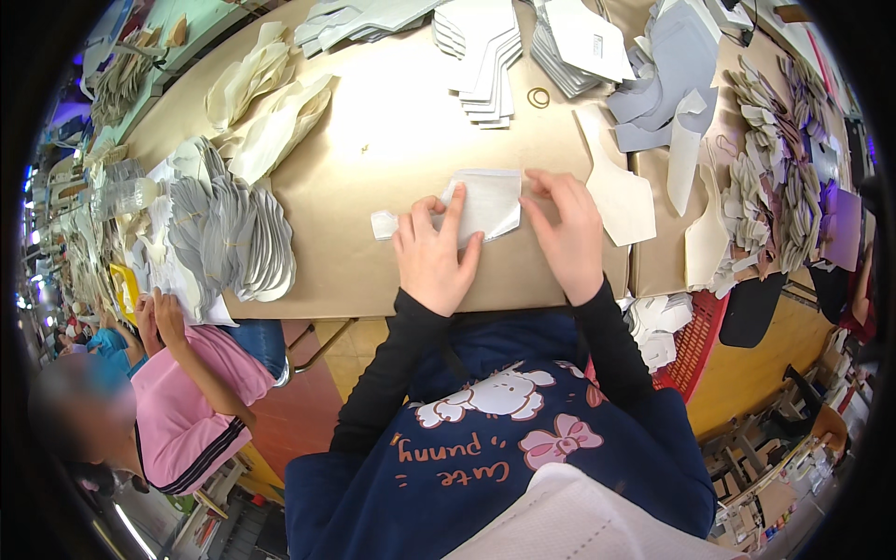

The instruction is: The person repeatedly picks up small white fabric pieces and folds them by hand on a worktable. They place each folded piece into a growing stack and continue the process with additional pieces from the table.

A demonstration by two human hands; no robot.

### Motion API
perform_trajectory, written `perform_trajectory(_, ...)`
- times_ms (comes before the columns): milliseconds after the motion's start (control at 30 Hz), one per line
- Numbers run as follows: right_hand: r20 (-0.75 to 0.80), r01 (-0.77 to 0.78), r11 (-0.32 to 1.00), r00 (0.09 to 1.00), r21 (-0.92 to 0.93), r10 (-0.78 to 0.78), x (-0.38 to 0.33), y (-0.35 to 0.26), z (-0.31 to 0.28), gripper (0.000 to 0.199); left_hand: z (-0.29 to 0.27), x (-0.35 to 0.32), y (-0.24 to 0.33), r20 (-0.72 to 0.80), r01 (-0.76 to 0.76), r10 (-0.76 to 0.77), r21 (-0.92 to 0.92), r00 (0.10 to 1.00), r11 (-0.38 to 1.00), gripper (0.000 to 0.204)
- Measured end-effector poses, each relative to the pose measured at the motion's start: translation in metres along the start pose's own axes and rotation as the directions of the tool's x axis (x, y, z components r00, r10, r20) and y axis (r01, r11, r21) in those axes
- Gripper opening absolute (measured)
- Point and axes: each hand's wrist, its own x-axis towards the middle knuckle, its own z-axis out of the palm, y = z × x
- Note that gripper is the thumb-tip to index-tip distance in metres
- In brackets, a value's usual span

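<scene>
One pale-grey cut panel (493,199) lies under the spread left hand (437,252); the right hand (572,238), fingertips apart, is beside it.

piece (495,196) on counter (355,273), partly under left hand (435,252), left of right hand (571,235) | bundle (224,233) left of left hand | stack (487,56) ahead of both | cutout (623,201) right of right hand

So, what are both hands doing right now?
Left hand: open, resting on the flat, pale-grey, angular piece.
Right hand: open beside that piece's right edge; contact unclear.
</scene>
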Motion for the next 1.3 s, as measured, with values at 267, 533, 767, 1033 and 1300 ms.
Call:
perform_trajectory(267,0.209,0.191,0.864,0.973,-0.465,-0.102,-0.051,-0.006,0.011,0.051,0.028,0.006,0.01,0.053,-0.086,0.079,0.154,0.995,0.984,0.059)
perform_trajectory(533,0.295,0.21,0.885,0.951,-0.415,-0.088,-0.028,-0.004,0.035,0.05,0.039,0.002,0.003,0.084,-0.074,0.06,0.177,0.995,0.982,0.066)
perform_trajectory(767,0.193,0.202,0.807,0.975,-0.555,-0.111,0.005,0.012,0.036,0.051,0.042,0.001,0.008,-0.004,-0.049,0.049,0.078,0.999,0.996,0.068)
perform_trajectory(1033,0.319,0.29,0.831,0.937,-0.475,-0.144,-0.002,0.002,0.041,0.054,0.043,0.006,0.003,-0.049,-0.049,0.054,0.103,0.997,0.994,0.065)
perform_trajectory(1300,0.209,0.215,0.88,0.968,-0.423,-0.136,0.001,0.011,0.03,0.056,0.041,0.0,-0.002,-0.014,-0.096,0.097,0.026,0.995,0.995,0.071)
